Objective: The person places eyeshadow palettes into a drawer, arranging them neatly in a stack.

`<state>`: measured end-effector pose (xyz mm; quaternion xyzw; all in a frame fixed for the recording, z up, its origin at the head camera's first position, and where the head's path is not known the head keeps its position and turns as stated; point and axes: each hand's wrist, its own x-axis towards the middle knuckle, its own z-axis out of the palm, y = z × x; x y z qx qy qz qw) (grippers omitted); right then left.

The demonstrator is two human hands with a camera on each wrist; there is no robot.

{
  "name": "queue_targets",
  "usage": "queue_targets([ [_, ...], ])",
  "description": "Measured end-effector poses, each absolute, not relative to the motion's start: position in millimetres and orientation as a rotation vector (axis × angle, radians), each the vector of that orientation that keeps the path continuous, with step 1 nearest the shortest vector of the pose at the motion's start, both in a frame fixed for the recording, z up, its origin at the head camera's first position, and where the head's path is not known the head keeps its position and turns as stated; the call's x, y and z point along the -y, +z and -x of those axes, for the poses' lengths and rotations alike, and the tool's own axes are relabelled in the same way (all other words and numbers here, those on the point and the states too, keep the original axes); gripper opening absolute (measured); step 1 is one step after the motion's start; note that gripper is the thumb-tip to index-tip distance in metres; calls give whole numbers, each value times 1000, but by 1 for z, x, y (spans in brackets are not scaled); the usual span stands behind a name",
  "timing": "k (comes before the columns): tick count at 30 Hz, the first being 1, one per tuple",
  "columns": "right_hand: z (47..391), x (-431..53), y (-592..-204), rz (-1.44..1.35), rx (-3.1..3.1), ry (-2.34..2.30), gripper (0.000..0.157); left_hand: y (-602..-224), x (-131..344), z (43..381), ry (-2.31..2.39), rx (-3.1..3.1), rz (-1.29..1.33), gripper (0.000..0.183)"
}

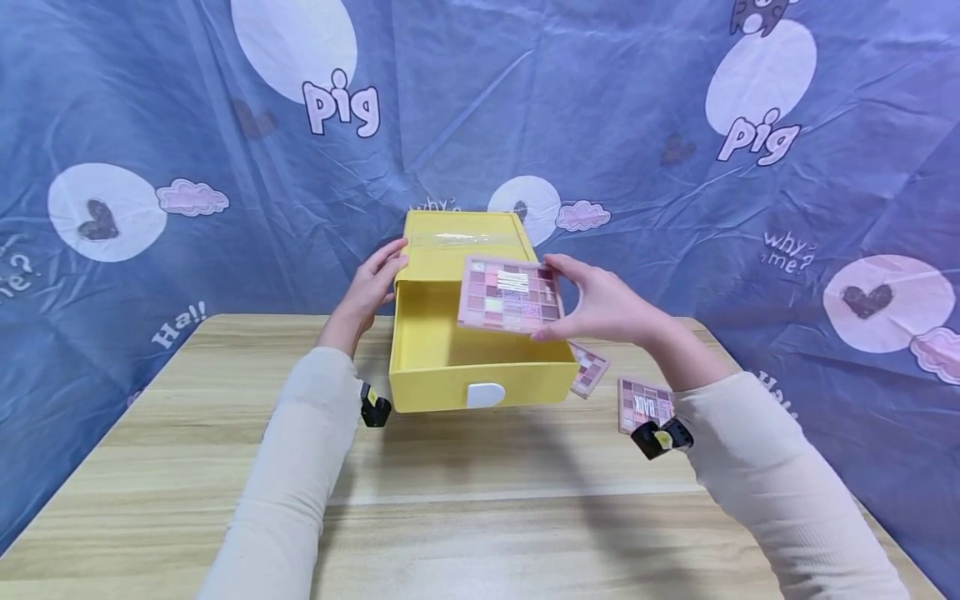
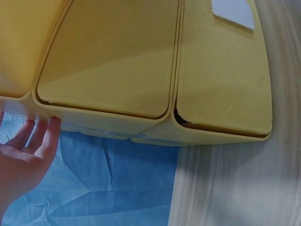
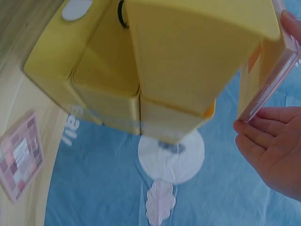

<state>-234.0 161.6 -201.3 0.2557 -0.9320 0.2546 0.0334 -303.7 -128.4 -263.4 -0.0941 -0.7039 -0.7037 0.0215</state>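
Head view: Yellow drawer unit [image 1: 480,265] stands toward the far side of the bench [image 1: 225,467], top drawer [image 1: 427,390] pulled out to the near side, white pull [image 1: 486,395] on its front. Left grip [image 1: 372,285] at the unit's left side, fingers against the wall. Right grip [image 1: 603,304] pinches a pink palette [image 1: 512,298] at its right end, held tilted above the drawer's opening. Two more: one palette [image 1: 590,370] just right of the drawer, partly hidden; another palette [image 1: 643,403] farther right and nearer. Patterned blue cloth [image 1: 442,42] hangs behind.

Left wrist view: Left grip spread, fingertips touching the left wall near the top; lower two drawers pushed in.

Right wrist view: Thumb on one edge of the held palette, fingers on the opposite edge. Black loop [image 3: 120,13] at the middle drawer's front.
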Motion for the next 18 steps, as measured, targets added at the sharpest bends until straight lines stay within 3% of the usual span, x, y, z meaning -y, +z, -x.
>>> queue_targets([
  [11, 231, -131, -209, -860, 2921, 740, 104, -273, 130, 318, -2192, 2169, 295, 50],
  [18, 235, -121, -216, -932, 2925, 757, 91, -281, 132, 327, -2179, 2152, 289, 50],
])
